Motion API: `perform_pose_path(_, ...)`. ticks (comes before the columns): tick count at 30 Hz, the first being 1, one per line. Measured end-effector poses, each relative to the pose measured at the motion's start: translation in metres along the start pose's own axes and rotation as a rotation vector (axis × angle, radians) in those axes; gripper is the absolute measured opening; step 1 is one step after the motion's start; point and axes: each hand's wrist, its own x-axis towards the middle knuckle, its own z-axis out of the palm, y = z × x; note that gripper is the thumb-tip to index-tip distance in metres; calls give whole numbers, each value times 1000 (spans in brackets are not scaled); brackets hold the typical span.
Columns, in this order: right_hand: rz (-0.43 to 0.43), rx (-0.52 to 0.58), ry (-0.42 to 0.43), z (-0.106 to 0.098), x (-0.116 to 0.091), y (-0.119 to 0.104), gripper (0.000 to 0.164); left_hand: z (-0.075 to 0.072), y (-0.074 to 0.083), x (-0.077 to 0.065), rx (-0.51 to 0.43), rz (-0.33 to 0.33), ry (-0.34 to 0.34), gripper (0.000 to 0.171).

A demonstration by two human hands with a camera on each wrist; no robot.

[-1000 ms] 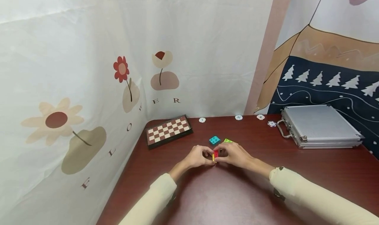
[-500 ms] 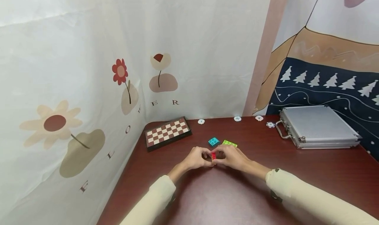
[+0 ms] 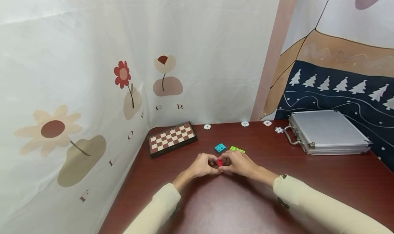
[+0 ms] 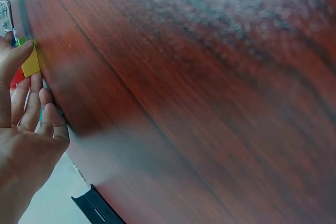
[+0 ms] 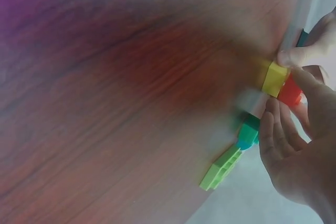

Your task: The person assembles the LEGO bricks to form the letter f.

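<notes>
My left hand (image 3: 204, 166) and right hand (image 3: 240, 164) meet fingertip to fingertip low over the table. Between them is a red toy building brick (image 3: 220, 162), pinched by my right thumb and fingers. Against it sits a yellow brick (image 5: 274, 80), which my left thumb and fingers pinch; both wrist views show the two bricks touching, but the head view hides the yellow one. Whether the studs are fully joined I cannot tell. Just beyond the hands lie a turquoise brick (image 3: 220, 148) and a longer lime green brick (image 3: 237, 149), its near part behind my right hand.
A folded chessboard case (image 3: 173, 139) lies at the back left of the dark red table (image 3: 221, 206). Several poker chips (image 3: 245, 124) line the back edge. A silver metal case (image 3: 332, 131) stands at the right, its handle facing left. Printed cloth hangs behind.
The bricks have turned between my fingers, so the yellow one, visible in the head view a second ago, is now hidden there. Both hands keep their grip; the head view has shifted slightly.
</notes>
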Motion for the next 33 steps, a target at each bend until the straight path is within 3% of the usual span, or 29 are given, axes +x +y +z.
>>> perform_pose_path(11,66,-17,12,5,-4,-4,32,-1,0,-2,16,5,3,38)
perform_pose_path(19,11,-48,26,5,-5,-6,34,0,1,-1,15,4,2,32)
perform_pose_path(26,25,-45,-31,-1,-6,-8,39,-2,1,-1,9,25,-13,30)
perform_pose_path(33,15,-46,-19,-15,-8,-4,34,-3,-3,-1,-13,8,-22,33)
